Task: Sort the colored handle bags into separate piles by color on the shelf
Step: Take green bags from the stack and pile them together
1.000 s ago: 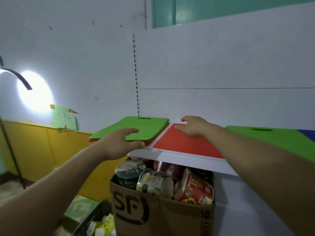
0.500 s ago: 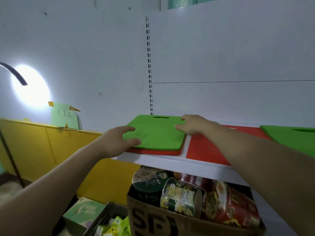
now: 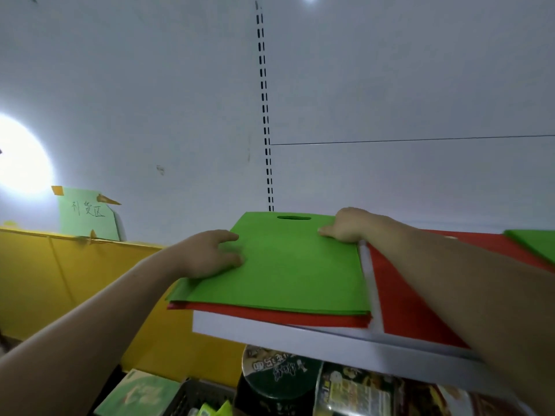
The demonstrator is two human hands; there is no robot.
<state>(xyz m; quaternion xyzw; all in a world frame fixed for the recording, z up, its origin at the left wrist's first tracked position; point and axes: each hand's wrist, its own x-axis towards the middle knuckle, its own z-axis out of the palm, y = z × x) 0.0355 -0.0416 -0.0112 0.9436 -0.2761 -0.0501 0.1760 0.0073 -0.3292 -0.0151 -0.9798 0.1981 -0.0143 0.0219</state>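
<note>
Green bag lies atop red bags at the left end of the shelf. Left hand rests released on its left edge. Right hand presses its far right corner, grip there indeterminate. Second green bag lies at right.

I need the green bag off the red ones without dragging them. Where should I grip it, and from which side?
Probably the near-left corner of the green bag, from the left: it overhangs the shelf end, so fingers can slide in above the red bags. The handle slot lies at the far edge, by the wall.
</note>
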